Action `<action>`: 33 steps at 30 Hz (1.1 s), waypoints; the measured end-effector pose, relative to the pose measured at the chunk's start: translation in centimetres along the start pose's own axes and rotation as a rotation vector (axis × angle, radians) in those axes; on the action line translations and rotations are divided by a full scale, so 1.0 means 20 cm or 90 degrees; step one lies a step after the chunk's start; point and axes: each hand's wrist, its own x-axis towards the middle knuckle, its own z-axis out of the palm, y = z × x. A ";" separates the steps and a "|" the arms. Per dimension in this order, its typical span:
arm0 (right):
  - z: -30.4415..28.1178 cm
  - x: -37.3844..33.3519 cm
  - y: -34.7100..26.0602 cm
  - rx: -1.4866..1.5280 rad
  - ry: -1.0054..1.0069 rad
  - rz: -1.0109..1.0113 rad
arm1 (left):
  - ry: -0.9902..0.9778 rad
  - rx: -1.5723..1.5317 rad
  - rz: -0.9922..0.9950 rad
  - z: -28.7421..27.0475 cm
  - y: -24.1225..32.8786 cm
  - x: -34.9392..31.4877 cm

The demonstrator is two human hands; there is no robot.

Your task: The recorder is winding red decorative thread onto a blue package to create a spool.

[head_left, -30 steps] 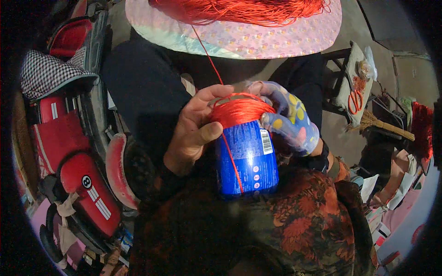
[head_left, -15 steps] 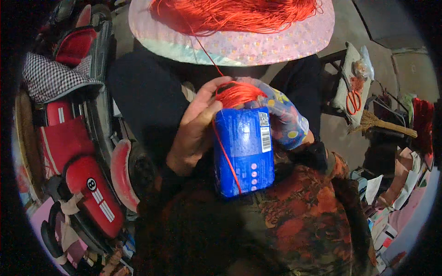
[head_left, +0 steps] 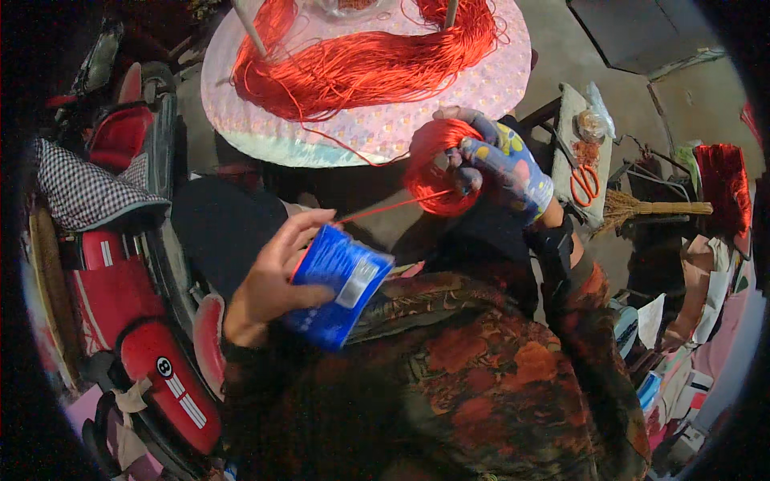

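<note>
My bare left hand grips a blue rectangular packet with a white label, tilted in front of my body. Fingers of my right hand, in a patterned glove with dark fingertips, are closed on a coil of red cord. One strand of red cord runs taut from the coil to the packet by my left fingers. From the coil another strand trails to a large red skein, looped around upright posts on the round pink table.
Orange-handled scissors and a plastic bag lie on a padded bench at the right, near a straw broom. Red-and-black riding vehicles and a checkered cloth line the left side. Papers pile up at lower right.
My hands have moved apart. The red coil has left the packet's top and gone right in my gloved hand, while the packet has moved left and tilted in my left hand.
</note>
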 end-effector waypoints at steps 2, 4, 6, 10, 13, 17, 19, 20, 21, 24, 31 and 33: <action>-0.04 -0.01 -0.05 -0.066 0.037 -0.021 | -0.014 0.086 -0.052 -0.06 0.07 -0.08; -0.10 0.00 -0.11 -0.151 0.056 -0.045 | -0.024 0.197 -0.097 -0.11 0.12 -0.17; -0.14 0.01 -0.14 -0.359 0.144 -0.091 | -0.076 0.320 -0.129 -0.15 0.15 -0.22; -0.17 0.05 -0.08 -0.606 0.187 -0.171 | -0.256 0.499 -0.063 -0.17 0.18 -0.21; -0.10 0.06 0.02 -0.731 0.076 -0.205 | -0.333 0.621 -0.078 -0.13 0.24 -0.11; 0.12 0.05 0.10 -0.696 -0.133 -0.157 | -0.226 0.761 -0.193 0.00 0.24 0.10; 0.22 0.03 0.10 -0.647 -0.249 -0.084 | 0.022 0.758 -0.136 0.08 0.17 0.17; 0.27 0.03 0.10 -0.613 -0.269 -0.059 | 0.080 0.709 0.082 0.10 0.14 0.20; 0.31 0.04 0.10 -0.587 -0.296 -0.049 | 0.098 0.668 0.274 0.12 0.10 0.22; 0.35 0.06 0.05 -0.506 -0.341 -0.009 | -0.028 0.349 0.174 0.13 0.04 0.25; 0.29 0.08 0.01 -0.458 -0.221 -0.143 | -0.020 0.131 0.044 0.15 0.04 0.31; 0.28 0.07 0.03 -0.480 -0.146 -0.086 | 0.031 0.171 0.053 0.15 0.04 0.32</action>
